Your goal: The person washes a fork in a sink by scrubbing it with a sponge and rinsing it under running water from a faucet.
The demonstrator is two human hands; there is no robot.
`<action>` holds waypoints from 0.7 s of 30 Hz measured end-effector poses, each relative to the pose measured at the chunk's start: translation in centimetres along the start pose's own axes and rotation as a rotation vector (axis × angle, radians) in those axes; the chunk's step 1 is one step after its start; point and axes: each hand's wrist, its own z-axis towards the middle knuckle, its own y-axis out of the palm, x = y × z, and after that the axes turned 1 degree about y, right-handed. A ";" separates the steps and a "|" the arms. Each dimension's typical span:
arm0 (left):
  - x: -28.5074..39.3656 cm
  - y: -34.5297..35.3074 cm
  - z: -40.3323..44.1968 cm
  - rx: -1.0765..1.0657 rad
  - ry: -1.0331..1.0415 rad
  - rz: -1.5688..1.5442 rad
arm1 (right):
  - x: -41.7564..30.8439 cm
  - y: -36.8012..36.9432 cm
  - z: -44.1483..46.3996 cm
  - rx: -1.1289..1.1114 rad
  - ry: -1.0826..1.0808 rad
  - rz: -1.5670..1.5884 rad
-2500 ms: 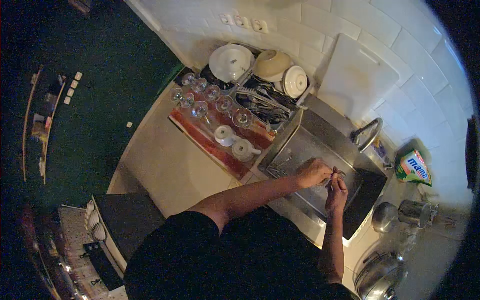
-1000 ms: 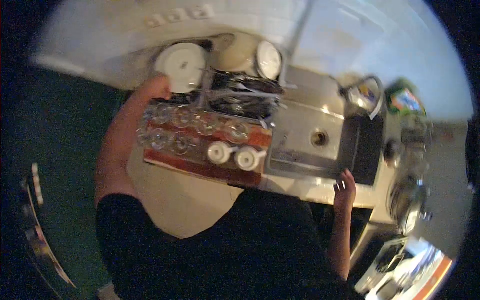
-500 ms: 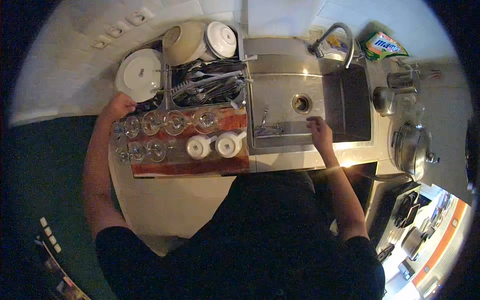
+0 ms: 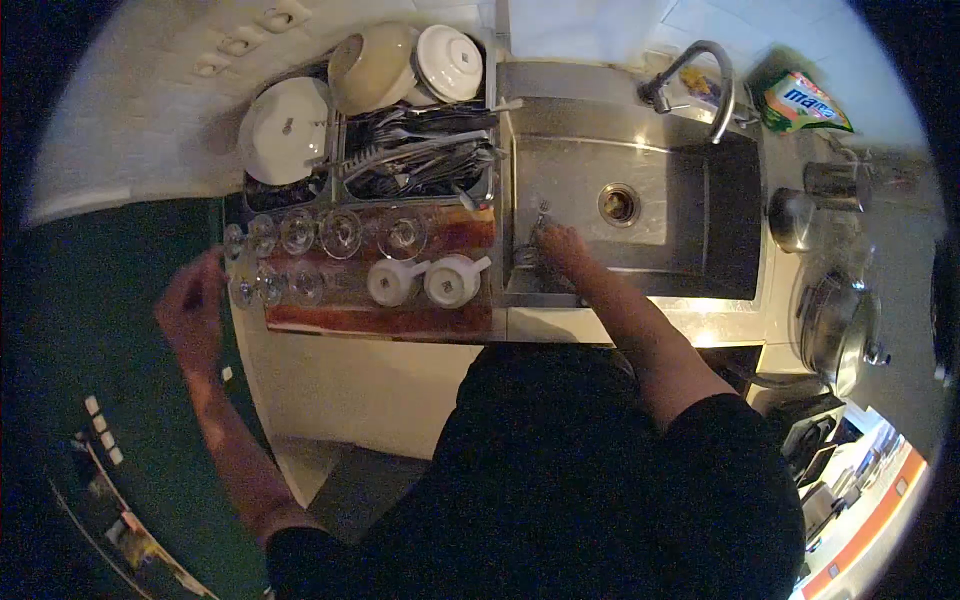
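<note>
My right hand [image 4: 563, 250] is down in the steel sink [image 4: 740, 220], at the small pile of cutlery [image 4: 525, 258] by its left wall. A fork [image 4: 542, 210] pokes out just beyond the fingers. These fingers point down and are partly hidden, so their grip does not show. Off the left end of the counter, my left hand [image 4: 193, 305] is raised over the green floor, smeared by motion. Nothing shows clearly in it. Closest to it are upturned stemmed glasses [image 4: 342, 233] on a red striped cloth [image 4: 380, 318], with two white cups [image 4: 453, 280] on the same cloth.
Behind the cloth, a dish rack holds a white plate [image 4: 285, 135], a large beige bowl [image 4: 372, 70], a white bowl [image 4: 449, 63] and plenty of cutlery [image 4: 420, 155]. The tap [image 4: 722, 95] arches over the sink's back edge. Steel pots [image 4: 835, 320] and a green packet [image 4: 800, 105] stand right.
My right hand has moved left across the sink to the cutlery. My left hand has left the white plate's edge and come back toward me, off the counter. The whole view has shifted slightly.
</note>
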 end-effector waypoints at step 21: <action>11.4 9.9 -16.4 0.096 -0.189 -0.345 | 4.5 0.7 4.6 0.450 0.221 0.393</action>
